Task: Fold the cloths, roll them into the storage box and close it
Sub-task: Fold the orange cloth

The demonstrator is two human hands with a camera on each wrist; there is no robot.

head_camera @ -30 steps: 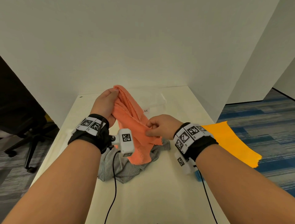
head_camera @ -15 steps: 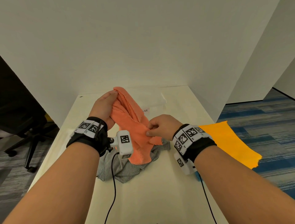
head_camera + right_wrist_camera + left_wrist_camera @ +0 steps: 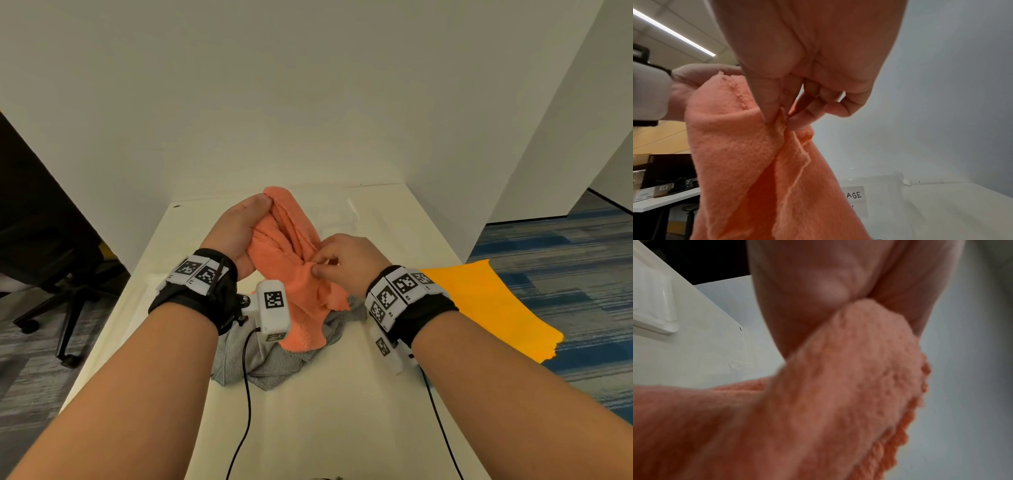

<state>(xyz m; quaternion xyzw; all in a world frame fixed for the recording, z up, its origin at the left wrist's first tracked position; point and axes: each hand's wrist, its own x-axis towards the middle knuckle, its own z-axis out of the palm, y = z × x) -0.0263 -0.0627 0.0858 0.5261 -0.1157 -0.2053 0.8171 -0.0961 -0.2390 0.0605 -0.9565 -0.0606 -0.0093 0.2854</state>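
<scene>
An orange cloth (image 3: 298,270) is held up above the counter (image 3: 308,411) at the middle of the head frame, its lower end draped onto a crumpled grey cloth (image 3: 274,359) lying just below. The upper end is clasped in the left hand (image 3: 239,233), whose fingers are wrapped round the bunched terry. Lower right of that, a hem is pinched between thumb and fingertips of the right hand (image 3: 342,260); this nip is shown plainly in the right wrist view. The storage box (image 3: 342,212), clear and labelled, is partly hidden behind the cloth toward the upper centre; whether it is lidded cannot be told. A yellow sheet (image 3: 479,301) is seen at the right edge of the counter.

The cloth is judged light, limp and fuzzy, so no shape will be kept unless it is tensioned. It is best taken at two corners along one stitched hem, where the layers are firmest, and shaken flat before any fold is laid
</scene>
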